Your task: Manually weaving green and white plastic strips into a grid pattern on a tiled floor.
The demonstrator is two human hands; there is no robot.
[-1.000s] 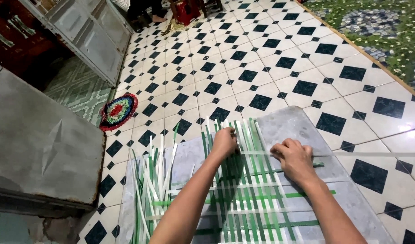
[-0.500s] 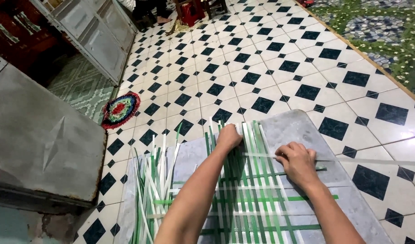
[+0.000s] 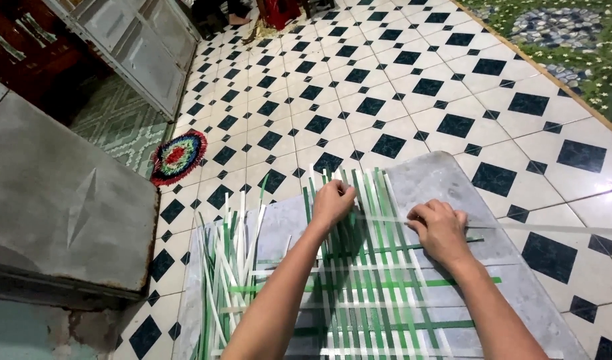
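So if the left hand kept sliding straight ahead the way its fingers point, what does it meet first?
Probably the free ends of the upright green and white strips just past the left hand, then the grey board's far edge and tiled floor. Depth is hard to judge.

- My left hand [image 3: 331, 202] sits just left of frame centre, knuckles up, fingers curled under in a loose fist.
- My right hand [image 3: 440, 228] lies right of centre, palm down, fingertips pinched together.
- Both bare forearms rise from the bottom edge.
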